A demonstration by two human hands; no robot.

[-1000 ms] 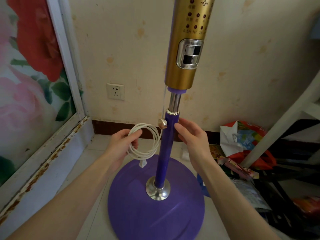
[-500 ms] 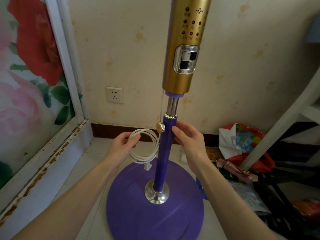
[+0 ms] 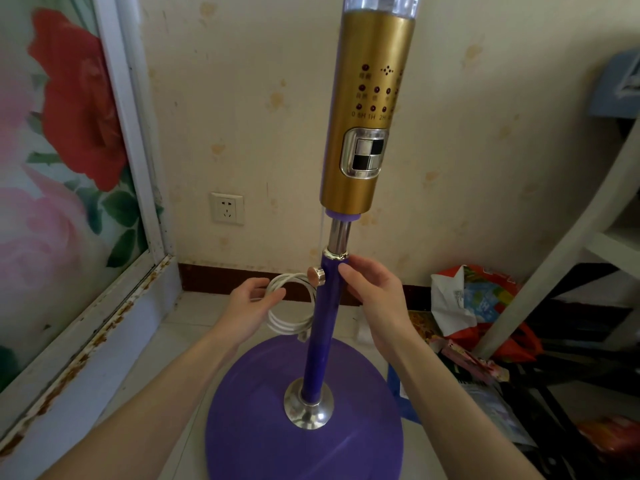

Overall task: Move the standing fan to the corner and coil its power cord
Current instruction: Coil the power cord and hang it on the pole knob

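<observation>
Here, cord coil [image 3: 284,325] in left hand [image 3: 249,304]

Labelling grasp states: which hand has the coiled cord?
The left hand holds the white coiled cord beside the purple pole; the right hand is against the pole just under its chrome collar, with no cord.

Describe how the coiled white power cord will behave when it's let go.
The coiled white power cord is probably light and floppy: its thin loops sag below the left hand pinching them. No tie shows around the loops, so they would likely spring apart if released. Its end dangling beside the purple fan pole may swing.
</observation>
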